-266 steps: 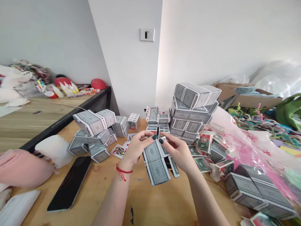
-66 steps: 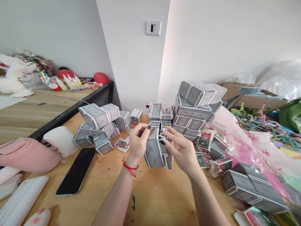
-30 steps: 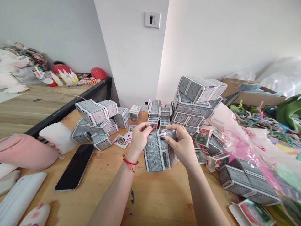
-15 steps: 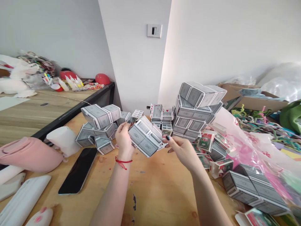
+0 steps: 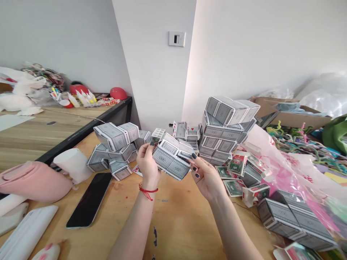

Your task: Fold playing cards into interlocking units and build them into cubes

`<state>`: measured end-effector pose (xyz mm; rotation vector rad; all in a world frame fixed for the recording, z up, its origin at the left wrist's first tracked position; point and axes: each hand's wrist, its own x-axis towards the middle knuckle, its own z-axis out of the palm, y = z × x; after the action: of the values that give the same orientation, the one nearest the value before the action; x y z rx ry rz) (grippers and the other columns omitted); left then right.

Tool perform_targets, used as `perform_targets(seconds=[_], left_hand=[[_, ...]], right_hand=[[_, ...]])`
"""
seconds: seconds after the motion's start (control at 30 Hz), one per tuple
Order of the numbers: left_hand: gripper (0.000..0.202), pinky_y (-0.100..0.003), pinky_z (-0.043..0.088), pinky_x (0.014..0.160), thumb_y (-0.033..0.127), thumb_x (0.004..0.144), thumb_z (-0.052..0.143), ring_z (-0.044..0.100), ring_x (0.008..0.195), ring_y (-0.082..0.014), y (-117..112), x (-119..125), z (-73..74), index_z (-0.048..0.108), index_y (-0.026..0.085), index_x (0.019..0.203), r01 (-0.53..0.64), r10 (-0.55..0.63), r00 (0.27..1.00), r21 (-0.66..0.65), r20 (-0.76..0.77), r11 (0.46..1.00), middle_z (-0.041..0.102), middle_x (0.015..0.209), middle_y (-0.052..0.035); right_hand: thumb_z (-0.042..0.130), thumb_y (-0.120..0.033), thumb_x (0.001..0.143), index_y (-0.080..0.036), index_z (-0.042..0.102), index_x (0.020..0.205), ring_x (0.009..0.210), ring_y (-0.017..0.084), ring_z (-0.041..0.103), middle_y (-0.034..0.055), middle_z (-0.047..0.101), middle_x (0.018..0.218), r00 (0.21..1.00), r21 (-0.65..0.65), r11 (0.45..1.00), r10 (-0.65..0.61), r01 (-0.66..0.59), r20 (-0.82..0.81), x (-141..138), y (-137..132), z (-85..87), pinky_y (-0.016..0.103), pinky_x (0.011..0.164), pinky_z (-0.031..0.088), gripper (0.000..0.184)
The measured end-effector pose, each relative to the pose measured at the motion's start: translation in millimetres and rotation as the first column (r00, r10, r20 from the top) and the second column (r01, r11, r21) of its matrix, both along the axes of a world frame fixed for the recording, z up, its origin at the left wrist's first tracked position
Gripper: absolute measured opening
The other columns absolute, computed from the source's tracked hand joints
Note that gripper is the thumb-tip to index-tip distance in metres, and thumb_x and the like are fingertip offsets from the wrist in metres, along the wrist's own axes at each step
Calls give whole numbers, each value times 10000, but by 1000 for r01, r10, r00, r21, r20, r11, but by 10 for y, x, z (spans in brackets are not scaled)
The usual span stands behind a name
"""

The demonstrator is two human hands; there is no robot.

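Observation:
Above the middle of the wooden table I hold a box folded from playing cards (image 5: 170, 159), its grey patterned card backs facing outward. My left hand (image 5: 148, 162) grips its left end, thumb on the upper edge. At the right end, the thumb and fingers of my right hand (image 5: 204, 173) close on the box's edge by a card flap. Behind it, small card structures (image 5: 180, 130) stand, one showing a red heart. A tall stack of card boxes (image 5: 222, 133) rises to the right, and a lower stack of card boxes (image 5: 115, 144) is at the left.
A black phone (image 5: 89, 200), a pink pouch (image 5: 38, 180) and a white roll (image 5: 73, 164) lie at left. Green and red card packets (image 5: 237, 164), more card boxes (image 5: 292, 220) and pink plastic (image 5: 300, 180) crowd the right. A side table (image 5: 62, 133) adjoins at the left.
The card box has turned to lie more level and shifted slightly right. My right hand has moved in from beside the box to grip its right end.

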<state>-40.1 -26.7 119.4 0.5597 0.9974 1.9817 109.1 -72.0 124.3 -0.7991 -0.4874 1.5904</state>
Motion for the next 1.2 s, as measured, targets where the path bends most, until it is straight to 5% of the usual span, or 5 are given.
perform_targets(seconds=[0.17, 0.33, 0.53, 1.0, 1.2], left_hand=[[92, -185, 347, 491, 225, 650, 594, 442, 512, -68, -31, 1, 4, 529, 160, 647, 10, -7, 998, 47, -66, 999, 489, 580, 39], [85, -190, 353, 507, 223, 663, 593, 458, 526, -74, -23, -25, -5, 534, 163, 649, 24, -19, 997, 69, -74, 997, 503, 587, 34], [92, -195, 337, 502, 236, 662, 599, 475, 534, -85, -16, -6, -29, 534, 171, 656, 67, -62, 994, 56, -86, 996, 506, 571, 38], [115, -190, 336, 477, 232, 614, 603, 455, 485, -73, -28, 57, -2, 511, 164, 633, 88, -89, 996, -26, -13, 996, 483, 535, 51], [108, -193, 339, 475, 223, 603, 596, 459, 474, -77, -14, 52, 9, 506, 163, 612, 105, -105, 994, -69, 8, 992, 492, 514, 52]], right_hand=[[747, -154, 585, -132, 605, 674, 422, 3, 407, -58, 489, 545, 988, -61, 994, 77, -86, -138, 63, 12, 34, 80, 331, 317, 169], [735, -208, 608, -146, 575, 676, 346, 10, 356, -65, 487, 491, 969, 41, 978, 197, -206, 151, 52, -22, 48, 128, 289, 246, 185], [707, -287, 641, -161, 538, 751, 306, 32, 305, -92, 432, 424, 862, 254, 959, -20, -127, 506, 72, -48, 86, 178, 304, 238, 238], [734, -323, 581, -176, 646, 852, 855, 231, 612, 65, 688, 884, 847, 278, 959, -108, -48, 521, 80, -45, 66, 365, 778, 465, 320], [711, -325, 610, -156, 654, 763, 659, 171, 568, 43, 662, 709, 786, 220, 973, -79, -74, 613, 125, -34, 2, 284, 597, 439, 236]])
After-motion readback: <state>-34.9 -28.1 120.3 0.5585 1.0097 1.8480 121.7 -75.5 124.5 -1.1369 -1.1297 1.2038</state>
